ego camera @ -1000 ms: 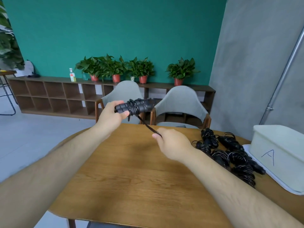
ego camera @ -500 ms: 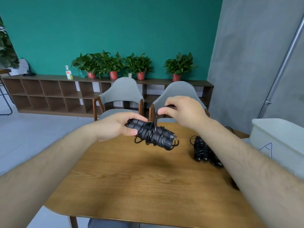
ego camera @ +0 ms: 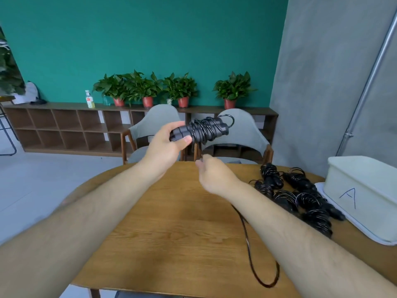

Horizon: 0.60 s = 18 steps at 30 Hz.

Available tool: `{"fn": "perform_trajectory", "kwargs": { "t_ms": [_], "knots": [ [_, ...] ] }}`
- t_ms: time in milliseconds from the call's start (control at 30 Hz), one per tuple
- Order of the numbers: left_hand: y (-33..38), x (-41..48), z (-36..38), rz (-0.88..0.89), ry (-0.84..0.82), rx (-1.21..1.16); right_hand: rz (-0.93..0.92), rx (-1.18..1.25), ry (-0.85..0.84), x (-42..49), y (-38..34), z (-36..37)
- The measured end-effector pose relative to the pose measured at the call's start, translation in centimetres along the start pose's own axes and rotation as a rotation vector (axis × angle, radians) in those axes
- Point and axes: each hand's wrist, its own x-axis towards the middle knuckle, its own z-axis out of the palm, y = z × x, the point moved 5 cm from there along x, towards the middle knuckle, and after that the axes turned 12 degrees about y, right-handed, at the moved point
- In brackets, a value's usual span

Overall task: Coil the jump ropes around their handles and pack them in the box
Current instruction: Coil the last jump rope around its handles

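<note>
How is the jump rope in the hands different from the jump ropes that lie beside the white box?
The held jump rope is in the air, gripped by the left hand; the piled jump ropes lie on the table beside the white box. The held jump rope is only partly coiled: its loose cord, pinched by the right hand, trails over the table, while the piled jump ropes look fully wound. Both are black.

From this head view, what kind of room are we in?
Probably an office lounge or meeting room, not a workshop: a wooden table with grey chairs pulled up, a low cubby shelf along the teal wall, and potted plants lined up on it.
</note>
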Motion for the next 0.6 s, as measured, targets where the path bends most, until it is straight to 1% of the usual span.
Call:
{"fn": "perform_trajectory", "kwargs": {
  "t_ms": [67, 133, 200, 233, 300, 400, 467, 533, 600],
  "knots": [
    [0.2, 0.0, -0.1, 0.057, 0.071, 0.129, 0.013, -0.032, -0.065, -0.9, -0.6, 0.8],
    [-0.2, 0.3, -0.5, 0.151, 0.086, 0.299, -0.007, -0.051, -0.118, -1.5, -1.1, 0.8],
    [-1.3, 0.7, -1.1, 0.164, 0.072, 0.4, -0.096, -0.152, -0.154, -2.1, -2.0, 0.2],
    [-2.0, 0.9, -1.4, 0.156, 0.05, 0.446, -0.165, -0.235, -0.136, -2.4, -2.6, -0.6],
    [-3.2, 0.8, -1.7, 0.143, -0.036, 0.538, -0.329, -0.403, -0.028, -2.5, -4.1, -2.7],
    [-3.7, -0.5, -1.1, 0.186, -0.252, 0.59, -0.518, -0.534, 0.1, -1.4, -5.4, -4.9],
    [-3.3, -1.6, -0.5, 0.227, -0.379, 0.567, -0.572, -0.561, 0.138, -0.6, -5.6, -5.8],
    [-2.6, -2.0, -0.6, 0.248, -0.455, 0.549, -0.582, -0.544, 0.161, 0.2, -5.2, -6.4],
    [-2.0, -2.1, -1.5, 0.204, -0.524, 0.477, -0.558, -0.52, 0.143, 1.2, -4.5, -6.9]
  ]
}}
